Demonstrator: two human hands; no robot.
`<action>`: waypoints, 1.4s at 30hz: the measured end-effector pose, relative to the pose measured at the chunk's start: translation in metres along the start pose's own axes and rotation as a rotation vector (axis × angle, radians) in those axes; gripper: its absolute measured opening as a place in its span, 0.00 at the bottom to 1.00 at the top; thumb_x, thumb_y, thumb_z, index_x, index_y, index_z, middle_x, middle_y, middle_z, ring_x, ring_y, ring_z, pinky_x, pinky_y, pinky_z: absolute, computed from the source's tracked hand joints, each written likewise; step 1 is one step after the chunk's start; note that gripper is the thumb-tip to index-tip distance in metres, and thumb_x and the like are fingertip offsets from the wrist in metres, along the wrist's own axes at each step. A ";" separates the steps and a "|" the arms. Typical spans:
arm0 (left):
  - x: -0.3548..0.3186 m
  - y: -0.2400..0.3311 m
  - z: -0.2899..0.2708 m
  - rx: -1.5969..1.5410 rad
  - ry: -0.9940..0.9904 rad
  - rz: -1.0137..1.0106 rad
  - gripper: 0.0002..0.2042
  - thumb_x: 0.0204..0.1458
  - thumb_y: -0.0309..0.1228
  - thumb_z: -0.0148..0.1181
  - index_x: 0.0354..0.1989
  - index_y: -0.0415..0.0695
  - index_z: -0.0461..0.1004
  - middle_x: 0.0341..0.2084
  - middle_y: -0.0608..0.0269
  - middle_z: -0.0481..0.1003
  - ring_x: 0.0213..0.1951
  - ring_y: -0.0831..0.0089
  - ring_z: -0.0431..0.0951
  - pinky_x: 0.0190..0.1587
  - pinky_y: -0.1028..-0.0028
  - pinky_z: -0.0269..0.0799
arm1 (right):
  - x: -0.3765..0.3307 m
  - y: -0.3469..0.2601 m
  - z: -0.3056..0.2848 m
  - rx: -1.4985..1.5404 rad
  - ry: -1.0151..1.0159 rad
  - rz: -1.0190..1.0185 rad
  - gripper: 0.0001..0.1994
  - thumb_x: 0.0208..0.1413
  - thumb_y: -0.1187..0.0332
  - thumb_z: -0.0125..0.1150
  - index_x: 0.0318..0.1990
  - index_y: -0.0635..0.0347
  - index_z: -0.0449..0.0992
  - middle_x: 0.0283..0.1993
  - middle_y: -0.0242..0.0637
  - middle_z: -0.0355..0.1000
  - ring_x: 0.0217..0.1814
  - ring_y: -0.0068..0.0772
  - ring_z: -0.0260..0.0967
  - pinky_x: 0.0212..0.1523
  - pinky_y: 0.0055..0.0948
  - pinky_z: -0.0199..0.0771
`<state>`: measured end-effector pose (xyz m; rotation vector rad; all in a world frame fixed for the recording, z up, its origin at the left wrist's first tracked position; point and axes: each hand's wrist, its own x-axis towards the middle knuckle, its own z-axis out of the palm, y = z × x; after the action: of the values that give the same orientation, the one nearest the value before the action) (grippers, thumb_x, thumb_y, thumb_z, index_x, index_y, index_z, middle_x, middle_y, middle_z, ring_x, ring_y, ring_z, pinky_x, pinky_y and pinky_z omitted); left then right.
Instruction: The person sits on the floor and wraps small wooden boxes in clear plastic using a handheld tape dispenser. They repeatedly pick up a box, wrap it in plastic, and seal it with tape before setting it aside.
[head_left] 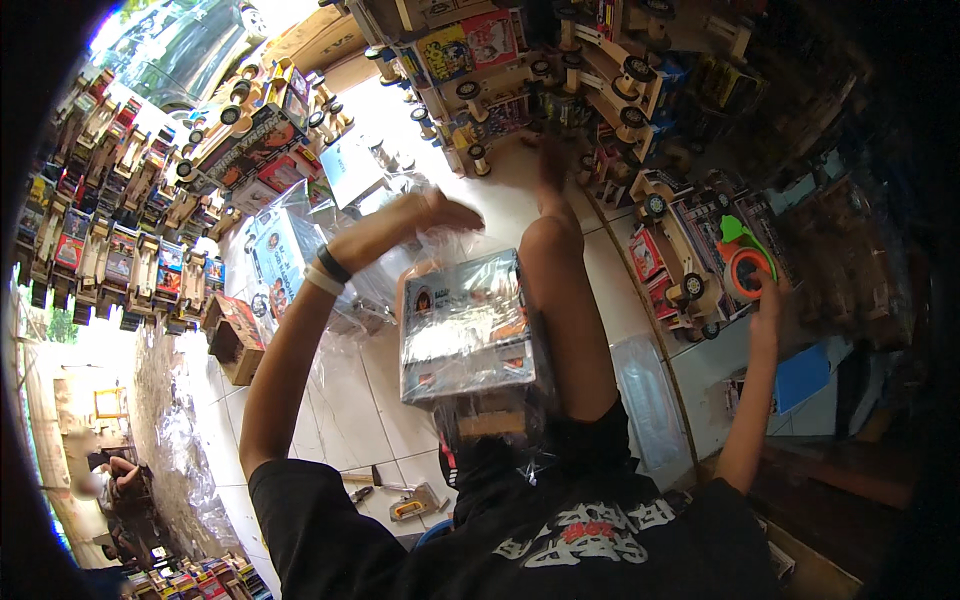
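A person sits on a white tiled floor [350, 400], seen from above through a bulging fisheye view, one bare leg stretched toward the top of the frame. At the centre, a wooden toy truck in a clear plastic bag [468, 335] rests against the knee, its printed box side facing up and its long axis running roughly from lower centre toward upper centre. The left hand [440, 212], just above and slightly left of the truck, is closed in a pinching grip on the loose open top of the bag, wrist bent, a dark band and a white band on the forearm. The right hand [768, 292] is well apart at the right of the frame, fingers curled around an orange-and-green tape dispenser [742, 262]; how tightly it is closed cannot be told. So the left hand is much the nearer to the truck. More bagged trucks [290, 240] lie at upper left, and rows of unwrapped wooden trucks [620, 90] crowd the top. A stapler [415, 503] lies on the floor at lower centre.
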<state>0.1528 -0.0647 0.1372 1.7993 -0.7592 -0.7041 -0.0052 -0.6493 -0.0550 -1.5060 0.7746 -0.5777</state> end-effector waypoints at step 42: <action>-0.109 0.046 0.229 1.015 0.678 -0.064 0.43 0.56 0.57 0.59 0.70 0.30 0.65 0.69 0.40 0.67 0.72 0.50 0.66 0.74 0.56 0.61 | -0.069 -0.110 0.119 0.327 -0.321 0.001 0.16 0.57 0.73 0.62 0.53 0.65 0.78 0.50 0.39 0.77 0.52 0.31 0.76 0.49 0.30 0.78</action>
<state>-0.0975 -0.1256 0.1210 2.7435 -0.6118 0.3825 0.0536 -0.5208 0.0498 -1.2535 0.4097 -0.4241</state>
